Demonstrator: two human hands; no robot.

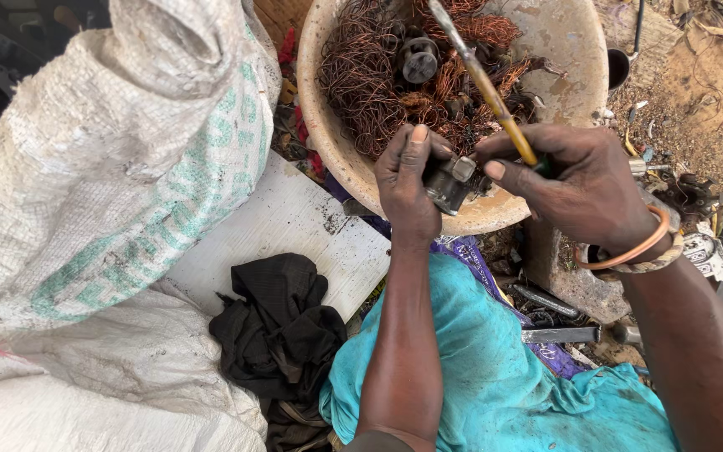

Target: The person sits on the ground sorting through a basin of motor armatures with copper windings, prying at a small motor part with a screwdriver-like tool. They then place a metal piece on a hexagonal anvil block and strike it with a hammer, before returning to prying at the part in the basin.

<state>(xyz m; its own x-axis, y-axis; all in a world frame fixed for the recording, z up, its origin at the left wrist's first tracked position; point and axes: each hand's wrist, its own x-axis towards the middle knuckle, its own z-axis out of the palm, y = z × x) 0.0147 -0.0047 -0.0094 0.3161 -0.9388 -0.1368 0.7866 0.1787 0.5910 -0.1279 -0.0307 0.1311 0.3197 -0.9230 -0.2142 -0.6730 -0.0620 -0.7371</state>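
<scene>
Nearest the camera, the person's two forearms reach forward over a lap covered in teal cloth (495, 368), with a crumpled black cloth (278, 335) lying just to its left on a white board (294, 226). The left hand (407, 180) has its grip closed around a small grey metal part (449, 182), thumb pointing up, holding it just above the near rim of a bowl. The right hand (579, 184), which wears copper-coloured and braided bangles (633, 251) at the wrist, has its grip tight on a yellow-handled screwdriver (487, 88); the handle slants up and away to the left over the bowl, while the working end, hidden by the fingers, points down toward the metal part. Below the right wrist a grey stone block (558, 276) sits on the ground, with dark metal tools (558, 335) lying beside it. Just beyond the hands is the wide, stained beige bowl (562, 50), filled with tangled copper wire (378, 84) and a dark round metal piece (420, 59). To the left a large white woven sack (110, 159) with green markings slumps against the bowl. Bare dirt ground (696, 100) strewn with scraps lies at the far right.
</scene>
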